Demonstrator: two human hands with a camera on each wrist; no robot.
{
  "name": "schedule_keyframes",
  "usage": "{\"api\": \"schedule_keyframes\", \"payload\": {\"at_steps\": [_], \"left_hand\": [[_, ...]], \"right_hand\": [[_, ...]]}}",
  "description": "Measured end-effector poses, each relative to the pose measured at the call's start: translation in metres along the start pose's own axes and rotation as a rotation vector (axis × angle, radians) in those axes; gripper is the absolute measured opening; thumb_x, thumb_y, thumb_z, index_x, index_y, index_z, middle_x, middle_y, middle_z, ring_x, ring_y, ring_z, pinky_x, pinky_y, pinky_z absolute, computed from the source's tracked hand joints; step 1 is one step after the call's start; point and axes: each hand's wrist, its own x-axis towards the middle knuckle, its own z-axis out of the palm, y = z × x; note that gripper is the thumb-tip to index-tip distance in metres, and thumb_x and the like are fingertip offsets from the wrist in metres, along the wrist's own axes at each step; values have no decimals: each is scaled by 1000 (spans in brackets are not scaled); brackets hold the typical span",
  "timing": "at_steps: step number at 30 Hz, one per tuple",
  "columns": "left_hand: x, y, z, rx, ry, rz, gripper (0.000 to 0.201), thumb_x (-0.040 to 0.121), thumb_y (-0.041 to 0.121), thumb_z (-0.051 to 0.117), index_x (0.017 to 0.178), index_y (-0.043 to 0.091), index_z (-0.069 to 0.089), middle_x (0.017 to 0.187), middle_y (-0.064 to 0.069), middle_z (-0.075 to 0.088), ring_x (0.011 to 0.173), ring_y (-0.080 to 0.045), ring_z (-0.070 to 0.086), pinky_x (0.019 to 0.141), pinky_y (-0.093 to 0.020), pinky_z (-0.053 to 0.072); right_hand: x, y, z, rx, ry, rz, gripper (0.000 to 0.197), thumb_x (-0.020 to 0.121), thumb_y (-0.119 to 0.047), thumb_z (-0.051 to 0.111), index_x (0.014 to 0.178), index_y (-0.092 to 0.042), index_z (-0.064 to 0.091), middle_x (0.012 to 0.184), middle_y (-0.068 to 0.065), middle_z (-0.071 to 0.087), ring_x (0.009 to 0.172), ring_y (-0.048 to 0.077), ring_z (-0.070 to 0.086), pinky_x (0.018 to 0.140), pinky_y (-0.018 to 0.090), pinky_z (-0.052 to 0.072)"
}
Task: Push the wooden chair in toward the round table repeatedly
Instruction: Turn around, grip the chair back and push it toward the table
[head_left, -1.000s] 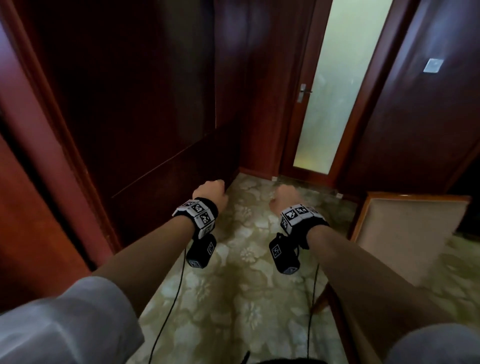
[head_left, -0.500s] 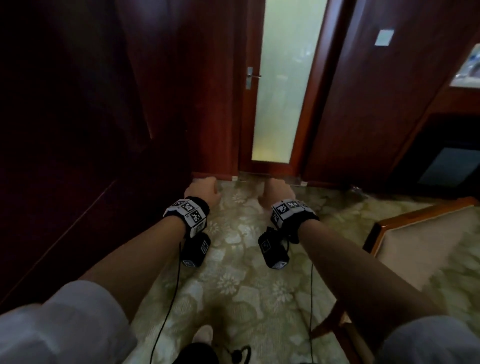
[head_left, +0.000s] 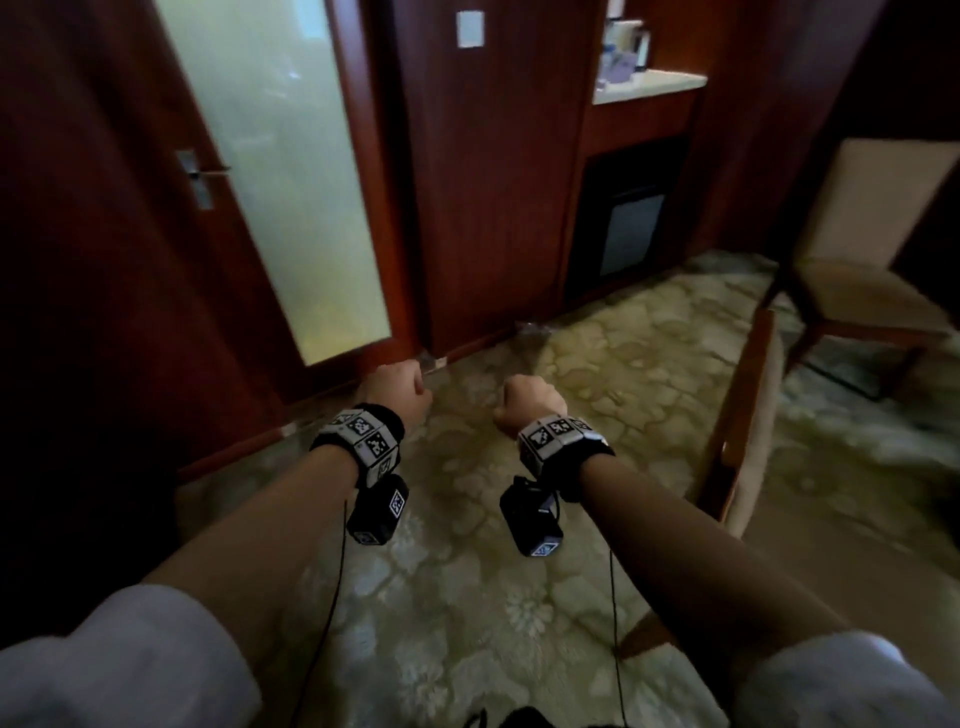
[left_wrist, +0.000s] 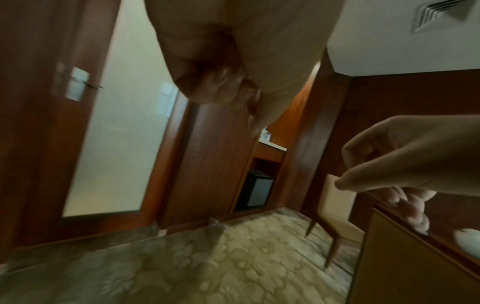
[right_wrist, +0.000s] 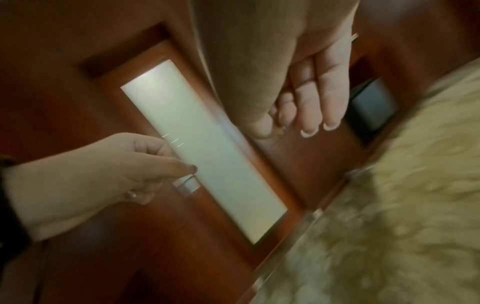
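Both hands are held out in front of me over the carpet, touching nothing. My left hand (head_left: 397, 387) is curled into a fist, and the left wrist view shows its fingers (left_wrist: 221, 86) tucked into the palm. My right hand (head_left: 530, 402) is curled too, with its fingertips (right_wrist: 309, 127) bent toward the palm. A wooden chair (head_left: 745, 415) with beige padding stands just right of my right forearm, its back seen edge-on and apart from the hand. The same chair's wooden frame (left_wrist: 415, 257) fills the lower right of the left wrist view. No round table is in view.
A frosted-glass door (head_left: 270, 171) in a dark wood wall stands ahead on the left. A second padded chair (head_left: 852, 270) is at the far right. Between them is a counter (head_left: 649, 85) over a small black fridge (head_left: 631, 234). Patterned carpet (head_left: 467, 571) lies underfoot.
The view has swung to the right: the glass door slid left, and the counter, fridge and second chair came into sight. Both hands stayed curled in front, holding nothing.
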Motion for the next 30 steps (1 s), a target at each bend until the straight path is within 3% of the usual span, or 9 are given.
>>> {"api": "schedule_keyframes", "payload": {"at_steps": [2, 5, 9, 12, 16, 21, 26, 28, 30], "left_hand": [[34, 13, 14, -10, -41, 81, 20, 85, 23, 62, 71, 21, 48, 80, -2, 58, 85, -28, 60, 66, -29, 39], [100, 39, 35, 11, -104, 259, 9, 86, 25, 64, 88, 20, 57, 94, -3, 66, 93, -26, 62, 75, -30, 44], [181, 85, 59, 23, -129, 390, 16, 86, 27, 62, 98, 18, 56, 100, -4, 64, 94, -26, 61, 77, -34, 47], [237, 131, 69, 34, -174, 495, 20, 87, 24, 61, 104, 16, 54, 106, -6, 63, 100, -27, 59, 79, -32, 43], [297, 195, 78, 61, -214, 659, 21, 86, 24, 62, 104, 17, 55, 108, -7, 63, 101, -29, 60, 78, -32, 44], [332, 275, 99, 77, -280, 854, 16, 89, 14, 57, 105, 15, 54, 105, -7, 63, 87, -27, 56, 68, -30, 39], [345, 357, 141, 60, -390, 1087, 26, 88, 15, 61, 111, 9, 50, 104, -9, 60, 77, -22, 49, 64, -30, 36], [343, 391, 159, 84, -423, 1205, 32, 85, 17, 62, 113, 11, 48, 103, -9, 62, 80, -26, 56, 64, -31, 42], [335, 424, 179, 111, -451, 1359, 43, 82, 17, 66, 119, 11, 46, 110, -10, 61, 94, -28, 60, 74, -33, 46]], "right_hand": [[24, 18, -3, 8, 16, 90, 26, 86, -21, 60, 107, -7, 65, 110, 14, 66, 103, 33, 63, 74, 32, 48], [70, 49, -11, 6, 50, 233, 24, 86, -20, 58, 107, -8, 64, 111, 13, 65, 105, 33, 62, 76, 33, 48], [128, 95, -28, 15, 116, 392, 22, 87, -20, 59, 105, -8, 65, 108, 11, 65, 102, 31, 63, 73, 31, 47], [167, 125, -50, 55, 182, 508, 22, 87, -20, 59, 104, -7, 66, 105, 12, 66, 98, 30, 64, 70, 31, 47], [198, 155, -80, 87, 248, 645, 17, 86, -16, 57, 98, -7, 65, 100, 11, 66, 92, 29, 64, 64, 30, 46], [202, 204, -110, 85, 343, 823, 21, 86, -19, 58, 102, -7, 65, 102, 11, 66, 95, 32, 64, 64, 30, 46], [181, 253, -114, 132, 404, 1087, 30, 85, -19, 60, 113, -11, 60, 106, 11, 66, 97, 31, 65, 66, 30, 45], [172, 270, -106, 153, 425, 1222, 29, 85, -21, 59, 111, -9, 64, 108, 11, 67, 99, 32, 65, 68, 31, 46], [162, 281, -98, 194, 480, 1348, 27, 85, -24, 59, 106, -9, 67, 107, 12, 68, 100, 32, 65, 70, 30, 47]]}}
